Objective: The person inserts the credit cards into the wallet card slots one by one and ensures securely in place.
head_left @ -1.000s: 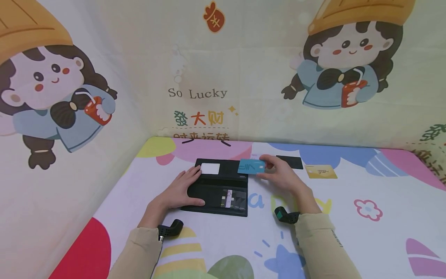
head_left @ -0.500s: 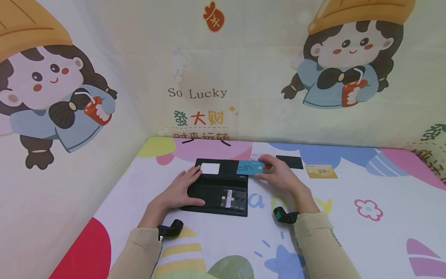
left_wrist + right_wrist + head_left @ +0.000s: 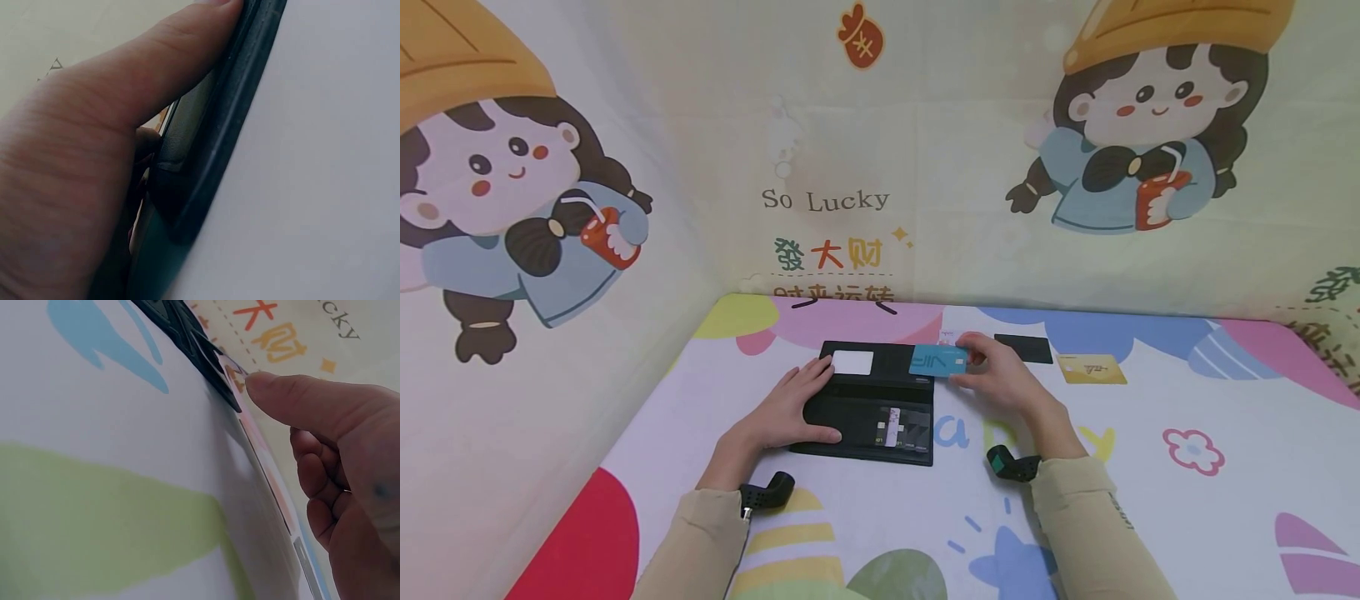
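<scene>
A black wallet (image 3: 857,417) lies unfolded on the table. My left hand (image 3: 786,408) rests on its left side, fingers spread on the upper panel and thumb on the lower one. In the left wrist view the thumb (image 3: 181,44) lies along the wallet's edge (image 3: 231,125). Between thumb and fingers, my right hand (image 3: 1006,375) pinches a blue VIP card (image 3: 936,362) by its right end. The card's left end overlaps the upper panel's right edge; whether it is in a slot I cannot tell. A white rectangle (image 3: 853,363) shows on that panel, and dark cards (image 3: 913,432) fill the lower panel's pocket.
Right of the wallet lie a black card (image 3: 1030,348) and a gold card (image 3: 1092,368). A pale card (image 3: 949,336) is partly hidden behind the right hand. A printed cloth (image 3: 865,517) covers the table, and a patterned backdrop rises behind it.
The right hand and the blue card have shifted slightly left and toward me, mostly in the first half second. The left hand and wallet have stayed put.
</scene>
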`<state>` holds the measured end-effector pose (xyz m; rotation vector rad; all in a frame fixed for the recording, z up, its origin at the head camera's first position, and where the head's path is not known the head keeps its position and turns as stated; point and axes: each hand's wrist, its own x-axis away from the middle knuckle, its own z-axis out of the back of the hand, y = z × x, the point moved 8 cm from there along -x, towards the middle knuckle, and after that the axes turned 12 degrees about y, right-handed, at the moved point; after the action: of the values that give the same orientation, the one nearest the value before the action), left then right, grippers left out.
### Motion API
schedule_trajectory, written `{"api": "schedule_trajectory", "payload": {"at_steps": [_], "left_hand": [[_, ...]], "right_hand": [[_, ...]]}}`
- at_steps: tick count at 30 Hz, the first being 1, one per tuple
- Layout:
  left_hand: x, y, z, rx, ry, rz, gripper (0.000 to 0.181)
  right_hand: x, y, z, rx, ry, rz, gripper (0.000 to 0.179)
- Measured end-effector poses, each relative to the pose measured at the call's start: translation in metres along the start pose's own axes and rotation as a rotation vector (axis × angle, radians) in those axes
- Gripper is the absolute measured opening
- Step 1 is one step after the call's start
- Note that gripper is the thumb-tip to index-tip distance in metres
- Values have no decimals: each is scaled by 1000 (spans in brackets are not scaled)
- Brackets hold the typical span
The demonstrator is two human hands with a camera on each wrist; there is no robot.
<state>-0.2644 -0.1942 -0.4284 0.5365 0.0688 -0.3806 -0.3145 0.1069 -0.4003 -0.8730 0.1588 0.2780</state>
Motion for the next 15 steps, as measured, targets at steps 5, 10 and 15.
{"api": "schedule_trajectory", "payload": {"at_steps": [5,10,15], "left_hand": [[1,1,1,7,1,-2,114],[1,1,1,11,1,-3,114],[1,1,1,6,2,-7,115]], "right_hand": [[0,-2,-4,-6,-30,9,46],[1,-1,-7,5,-66,-9,52],[3,-1,-12,18,-92,-7,58]]}}
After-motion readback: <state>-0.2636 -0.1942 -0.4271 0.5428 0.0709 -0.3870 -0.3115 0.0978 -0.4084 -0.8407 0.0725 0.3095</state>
